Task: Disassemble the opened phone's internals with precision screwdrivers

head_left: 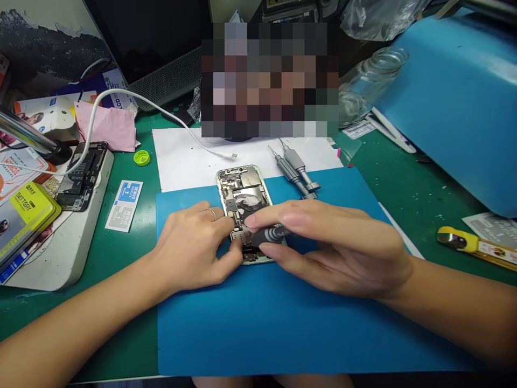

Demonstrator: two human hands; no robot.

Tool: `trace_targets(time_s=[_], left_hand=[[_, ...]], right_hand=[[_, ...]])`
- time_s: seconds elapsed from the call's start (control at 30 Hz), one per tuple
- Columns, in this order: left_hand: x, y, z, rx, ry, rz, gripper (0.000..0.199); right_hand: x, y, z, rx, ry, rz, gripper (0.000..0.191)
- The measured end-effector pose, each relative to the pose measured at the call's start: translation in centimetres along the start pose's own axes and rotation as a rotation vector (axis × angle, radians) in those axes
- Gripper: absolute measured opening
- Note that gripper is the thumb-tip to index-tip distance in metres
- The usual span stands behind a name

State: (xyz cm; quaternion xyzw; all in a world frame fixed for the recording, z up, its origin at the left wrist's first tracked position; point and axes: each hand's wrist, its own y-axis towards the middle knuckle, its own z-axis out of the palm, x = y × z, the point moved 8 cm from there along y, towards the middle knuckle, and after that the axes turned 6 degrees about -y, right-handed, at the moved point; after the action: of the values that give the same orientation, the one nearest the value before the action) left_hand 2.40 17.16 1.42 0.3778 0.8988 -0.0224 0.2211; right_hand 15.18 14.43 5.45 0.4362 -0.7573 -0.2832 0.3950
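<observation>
An opened phone lies on the blue mat, its inner boards and metal parts exposed. My left hand is at its lower left side, the thumb and bent fingers closed on the frame. Over the phone's lower half, my right hand grips a dark screwdriver with light rings between thumb and fingers. The screwdriver's tip is hard to make out against the phone, and the right fingers cover part of the phone's right side. Two grey screwdrivers lie just beyond the phone.
A white cable arches in from the left. Another phone's inner body rests on a white block. A yellow cutter lies right; a glass jar lies behind. Part of the back is blurred out.
</observation>
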Motion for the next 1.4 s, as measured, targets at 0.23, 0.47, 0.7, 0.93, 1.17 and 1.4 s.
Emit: trace_targets(time_s=[0.23,0.47,0.7,0.93,1.17,1.4], left_hand=[[0.0,0.1,0.1,0.009,-0.002,-0.004,0.028],[0.0,-0.1,0.0,-0.003,-0.007,0.001,0.028],[0.1,0.0,0.0,-0.007,-0.007,0.001,0.029],[0.1,-0.1,-0.1,-0.015,-0.014,0.006,0.031],[0.1,0.0,0.0,-0.014,-0.001,0.003,0.027],[0.0,0.0,0.0,-0.016,0.001,0.015,0.027]], right_hand=[[0.0,0.0,-0.1,0.032,-0.042,0.008,0.057],[0.3,0.0,0.1,-0.058,-0.012,-0.033,0.045],[0.9,0.4,-0.1,-0.049,-0.176,-0.037,0.03],[1.2,0.6,0.0,-0.036,-0.199,-0.063,0.03],[1.1,0.5,0.0,-0.024,-0.174,-0.064,0.03],[1.1,0.3,0.2,0.01,-0.089,-0.063,0.044]])
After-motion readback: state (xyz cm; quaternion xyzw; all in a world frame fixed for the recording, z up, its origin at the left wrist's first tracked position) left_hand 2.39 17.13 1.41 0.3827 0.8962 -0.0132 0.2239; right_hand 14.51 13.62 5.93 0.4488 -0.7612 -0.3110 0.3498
